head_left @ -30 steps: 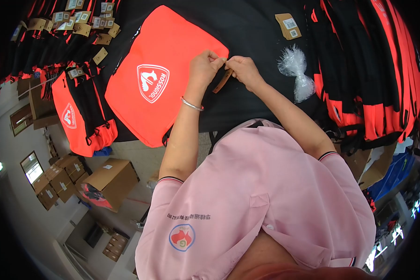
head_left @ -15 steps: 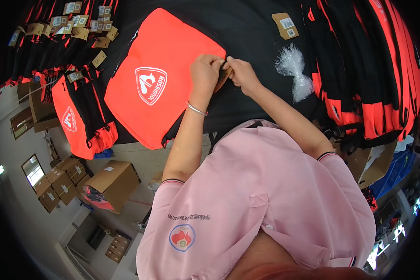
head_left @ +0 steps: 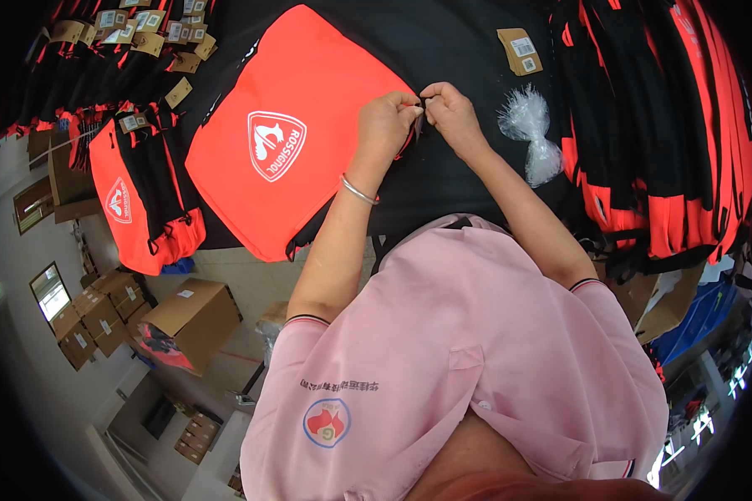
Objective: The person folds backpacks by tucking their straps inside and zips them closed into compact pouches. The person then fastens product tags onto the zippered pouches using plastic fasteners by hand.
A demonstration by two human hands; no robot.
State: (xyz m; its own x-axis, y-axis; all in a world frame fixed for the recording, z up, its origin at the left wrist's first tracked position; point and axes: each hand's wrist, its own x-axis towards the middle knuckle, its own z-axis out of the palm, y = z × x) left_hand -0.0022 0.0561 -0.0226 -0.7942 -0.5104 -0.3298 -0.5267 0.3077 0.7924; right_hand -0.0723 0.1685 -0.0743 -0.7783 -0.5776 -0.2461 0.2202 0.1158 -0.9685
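Observation:
A bright red bag (head_left: pixel 342 75) with a white ROSSIGNOL crest lies flat on the black-covered table. At its right corner my left hand (head_left: pixel 384 125) has thumb and fingers pinched together. A narrow hang tag (head_left: pixel 419 125), seen nearly edge-on, hangs from those fingertips. Close beside, my right hand (head_left: pixel 453 123) is closed in a pinch, its fingertips almost meeting the left ones. Whatever thin thing sits between the right fingertips is too small to make out. To the right lies a bundle of clear plastic strands (head_left: pixel 536 138), tied at the middle.
A stack of brown barcode tags (head_left: pixel 520 52) lies at the back. Black and red bags (head_left: pixel 668 125) stand in a row at the right. Tagged bags (head_left: pixel 58 75) fill the far left, another red-black bag (head_left: pixel 146 192) nearer. Cardboard boxes (head_left: pixel 196 321) stand on the floor.
Both hands have moved slightly right, with the right hand rising a little. The brown tag, showing its broad side before, now appears nearly edge-on. The bag's corner has shifted slightly right.

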